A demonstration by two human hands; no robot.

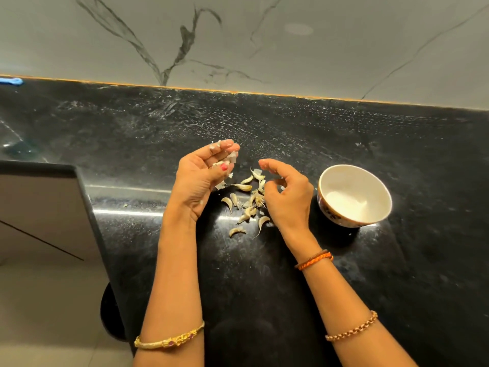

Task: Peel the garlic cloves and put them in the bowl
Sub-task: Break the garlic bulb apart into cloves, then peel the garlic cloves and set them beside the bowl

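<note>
Several unpeeled garlic cloves (244,205) and bits of papery skin lie scattered on the black counter (264,274) between my hands. My left hand (202,178) is raised palm up over the left side of the pile, its fingers curled round a garlic clove (221,163) with loose skin hanging from it. My right hand (287,197) hovers over the right side of the pile with its fingers loosely curled; nothing shows in it. A white bowl (381,192) with a patterned outside stands to the right of my right hand; no cloves show inside it.
A grey marble-look wall (238,41) rises behind the counter. At the left the counter ends at a stepped edge (87,197), with the floor below. Something blue (12,81) lies at the far left back corner.
</note>
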